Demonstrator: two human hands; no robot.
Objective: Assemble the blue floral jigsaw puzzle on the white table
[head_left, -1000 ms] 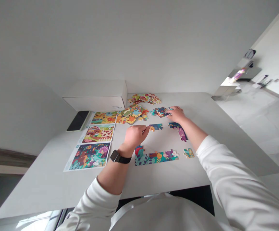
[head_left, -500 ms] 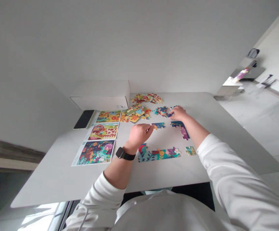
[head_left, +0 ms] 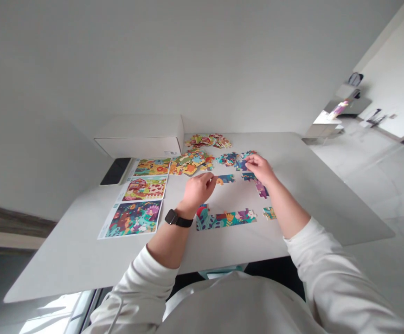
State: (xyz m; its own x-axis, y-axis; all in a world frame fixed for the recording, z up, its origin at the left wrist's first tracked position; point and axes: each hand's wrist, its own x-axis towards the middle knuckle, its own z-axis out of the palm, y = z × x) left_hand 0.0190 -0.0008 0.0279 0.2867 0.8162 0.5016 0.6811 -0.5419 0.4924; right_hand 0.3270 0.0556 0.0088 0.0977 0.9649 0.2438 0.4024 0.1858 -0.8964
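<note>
My left hand (head_left: pixel 199 188) is closed with curled fingers, its fingertips beside a short blue-and-orange joined puzzle strip (head_left: pixel 227 179); anything inside them is hidden. At the right part of the dark blue puzzle pile (head_left: pixel 227 159), my right hand (head_left: pixel 261 168) pinches a blue jigsaw puzzle piece (head_left: pixel 240 165). Below that hand lies a joined corner section (head_left: pixel 261 189) in navy and purple, partly covered by the wrist. A long assembled bottom strip (head_left: pixel 227 219) lies nearer to me, with a separate teal-and-yellow section (head_left: pixel 269 213) to its right, partly behind my forearm.
Three printed picture sheets (head_left: pixel 134 219) lie at the left, beside a black phone (head_left: pixel 116 171). A white box (head_left: pixel 137 144) stands against the wall. Yellow-orange pieces (head_left: pixel 192 162) and red-yellow pieces (head_left: pixel 208 140) form two piles at the back of the white table (head_left: pixel 69 260).
My right hand has lifted slightly off the pile, and a blue piece now shows at its fingertips. The left hand stays closed by the short strip. The view has shifted a little.
</note>
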